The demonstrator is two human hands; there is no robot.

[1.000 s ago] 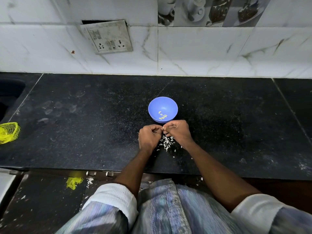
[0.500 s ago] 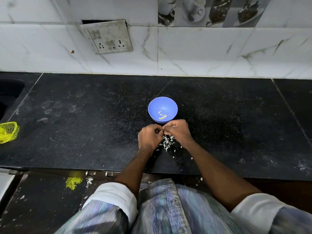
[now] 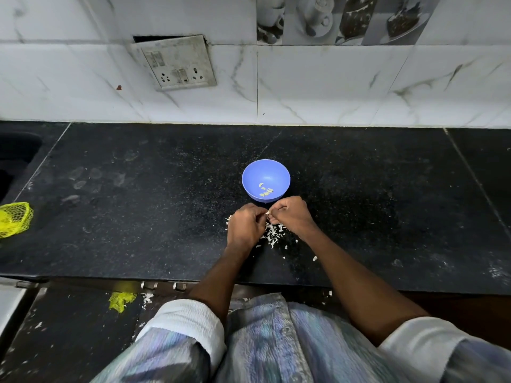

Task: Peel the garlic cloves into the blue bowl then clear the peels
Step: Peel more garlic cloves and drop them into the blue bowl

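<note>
A blue bowl [image 3: 266,172] stands on the black counter [image 3: 138,217] with several peeled garlic cloves [image 3: 266,191] in its bottom. Just in front of the bowl my left hand [image 3: 246,226] and my right hand [image 3: 290,214] meet, fingers curled. Between their fingertips they pinch a small pale garlic clove [image 3: 267,213], mostly hidden by the fingers. A heap of white peels [image 3: 273,234] lies on the counter under and between the hands, with a few scraps scattered toward the front edge.
A yellow net bag [image 3: 15,219] lies at the counter's left edge, beside a dark sink [image 3: 11,161]. A switch plate [image 3: 177,62] hangs on the tiled wall behind. On the floor are a yellow scrap [image 3: 121,299] and stray peels.
Both hands stay in the same spot in front of the bowl; only the fingers shift slightly on the clove.
</note>
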